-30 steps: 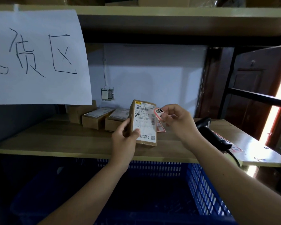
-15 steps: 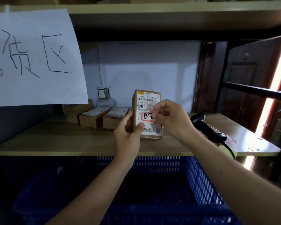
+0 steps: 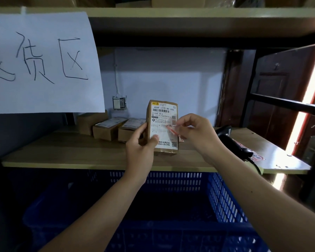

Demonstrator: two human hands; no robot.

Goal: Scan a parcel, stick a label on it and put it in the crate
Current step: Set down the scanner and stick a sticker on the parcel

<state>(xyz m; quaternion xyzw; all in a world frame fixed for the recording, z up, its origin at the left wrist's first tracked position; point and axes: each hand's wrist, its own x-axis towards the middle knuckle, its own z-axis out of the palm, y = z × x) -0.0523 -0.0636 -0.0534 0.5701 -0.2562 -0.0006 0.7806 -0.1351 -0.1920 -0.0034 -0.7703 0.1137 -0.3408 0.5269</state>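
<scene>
Our left hand (image 3: 141, 148) grips the cardboard parcel (image 3: 163, 128) upright above the wooden shelf (image 3: 65, 153), thumb on its shipping label, while our right hand (image 3: 193, 132) pinches a red-edged sticker (image 3: 173, 130) against it, above the blue crate (image 3: 224, 199).

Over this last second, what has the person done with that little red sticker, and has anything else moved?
The right hand carried the red-bordered sticker from beside the parcel onto its white shipping label, where its fingertips now press it. The left hand has kept hold of the upright parcel. The boxes on the shelf, the scanner and the blue crate have not moved.
</scene>
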